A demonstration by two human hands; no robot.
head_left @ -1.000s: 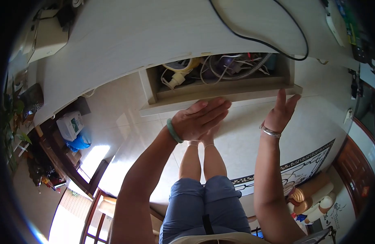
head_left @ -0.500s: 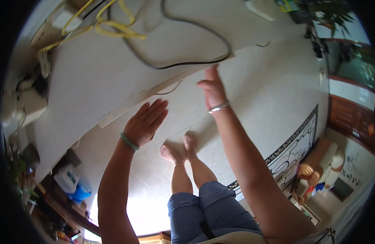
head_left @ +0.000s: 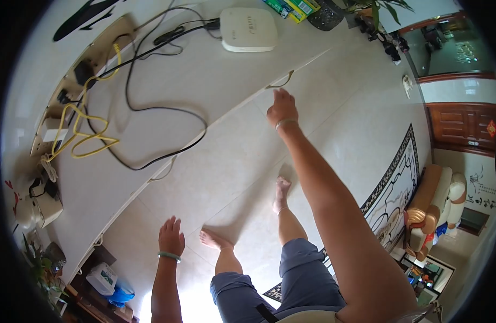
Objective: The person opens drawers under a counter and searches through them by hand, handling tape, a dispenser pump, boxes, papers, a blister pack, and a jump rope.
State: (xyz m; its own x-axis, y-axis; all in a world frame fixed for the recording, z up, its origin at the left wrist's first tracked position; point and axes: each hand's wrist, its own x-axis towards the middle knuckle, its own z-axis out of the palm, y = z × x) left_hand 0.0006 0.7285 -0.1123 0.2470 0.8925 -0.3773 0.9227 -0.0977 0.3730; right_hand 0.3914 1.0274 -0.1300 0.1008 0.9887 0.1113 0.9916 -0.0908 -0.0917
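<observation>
My left hand (head_left: 171,237), with a pale green bangle at its wrist, hangs over the floor in front of a white cabinet. Its fingers are stretched out and nothing is in it. My right hand (head_left: 283,109), with a silver bangle, is just short of a curved drawer handle (head_left: 282,82) on the cabinet front. Its fingers are loosely bent with the thumb apart, and I see nothing in them. Another curved handle (head_left: 164,171) lies further left on the same front. A black cable (head_left: 167,109) loops across the cabinet top (head_left: 248,75).
A white electronic box (head_left: 249,31) stands on the cabinet, with green packets (head_left: 291,8) beside it. Yellow cable (head_left: 92,153) lies tangled near a wall socket panel (head_left: 70,89). Behind are a sofa (head_left: 431,204) and a wooden door (head_left: 463,126). Bare feet stand on the tiles.
My view has shifted, bringing the white box into sight. My left hand has lowered away from the cabinet edge. My right hand is now near a handle, its fingers more bent. My feet stand wider apart.
</observation>
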